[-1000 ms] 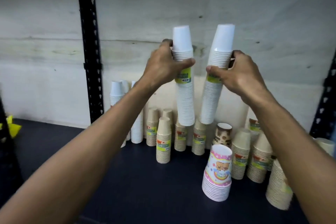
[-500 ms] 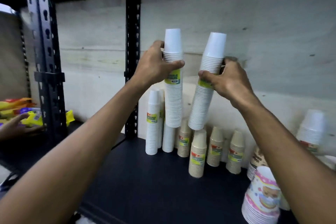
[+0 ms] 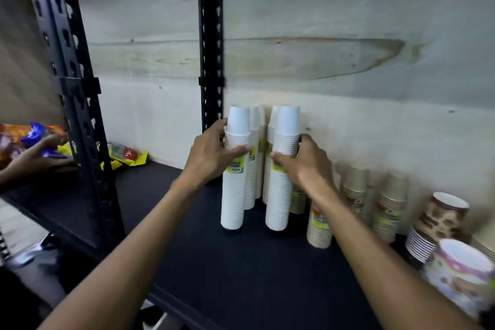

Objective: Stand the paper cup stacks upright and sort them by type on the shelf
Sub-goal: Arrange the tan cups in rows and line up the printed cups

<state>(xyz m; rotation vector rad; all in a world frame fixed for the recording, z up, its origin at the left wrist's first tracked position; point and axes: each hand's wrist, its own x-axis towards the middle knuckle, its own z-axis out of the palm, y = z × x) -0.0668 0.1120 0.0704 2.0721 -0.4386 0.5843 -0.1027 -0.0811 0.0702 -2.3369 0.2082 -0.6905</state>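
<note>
Two tall white stacks stand on the dark shelf, one in each hand. The left hand wraps the left white stack high up, just above its yellow-green label, thumb across the near face and the other fingers round the far-left side. The right hand holds the right white stack at the same height, thumb on the near face, fingers behind. So each grip is clenched on its own stack.

What the coming move turns on is the long axis of each stack. Both run nearly straight up from base to top, mouths down, and both bases seem to touch the shelf, though the blur leaves that unsure. Each grip sits well above the middle, so most of the stack hangs below the hand; a small sideways push at the top would swing the base or buckle the column.

Just behind them, against the far wall, stand more white stacks, close enough to touch. To the right are shorter brown stacks, and further right patterned cups. The whites thus lie left of the browns, grouped by type.

I judge the next step to be letting go straight upward, both hands equally near.
</note>
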